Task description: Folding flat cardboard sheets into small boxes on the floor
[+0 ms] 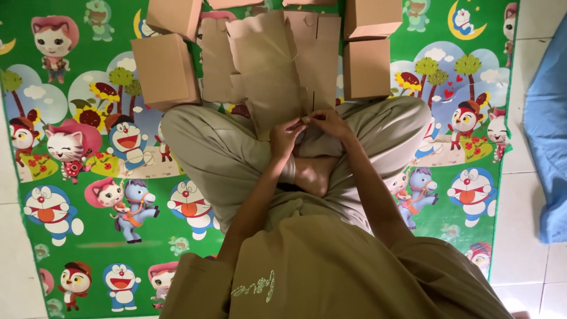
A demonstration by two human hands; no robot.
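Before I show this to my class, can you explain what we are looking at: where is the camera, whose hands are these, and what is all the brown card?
There is no machine here. The single picture comes from a camera worn on a person's head, looking straight down, so you see their own lap, crossed legs and both arms. They sit on a green cartoon play mat laid over a pale tiled floor. The left hand and right hand meet at the near edge of a flat, unfolded cardboard sheet and pinch it there. Around the sheet stand folded cardboard boxes, on both sides of it. A blue cloth lies at the right edge.
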